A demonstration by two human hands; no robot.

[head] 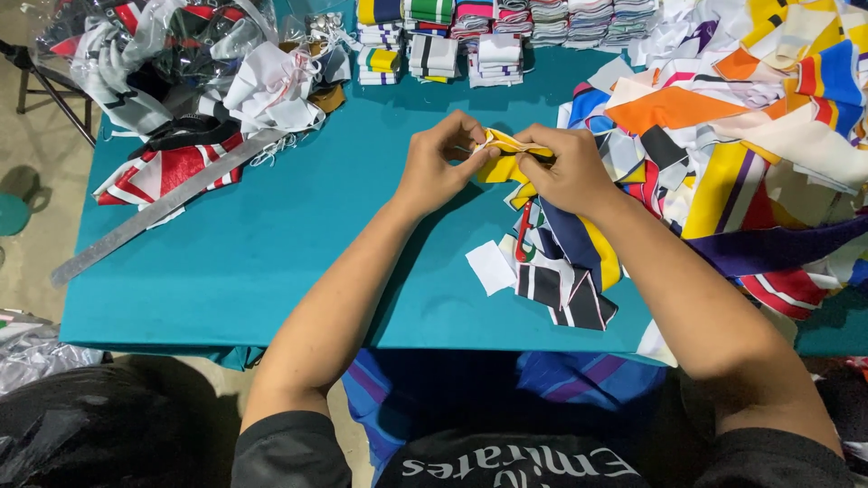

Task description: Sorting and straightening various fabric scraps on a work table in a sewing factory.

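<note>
My left hand [440, 161] and my right hand [567, 169] meet over the teal table [298, 244], both pinching one small yellow fabric piece [503, 161] with a white edge and a thin white cord at its left end. The left fingers grip the cord end; the right fingers press the yellow piece's right part. Below the hands lies a small heap of striped scraps [565, 271] in black, white, navy and yellow, with a red-handled tool [523, 237] partly buried in it.
A big pile of multicoloured fabric [759, 136] fills the right side. Folded striped stacks [470, 41] line the far edge. Red, white and black cloth in plastic bags [181, 81] sits at the far left, with a long metal ruler [154, 212] beside it.
</note>
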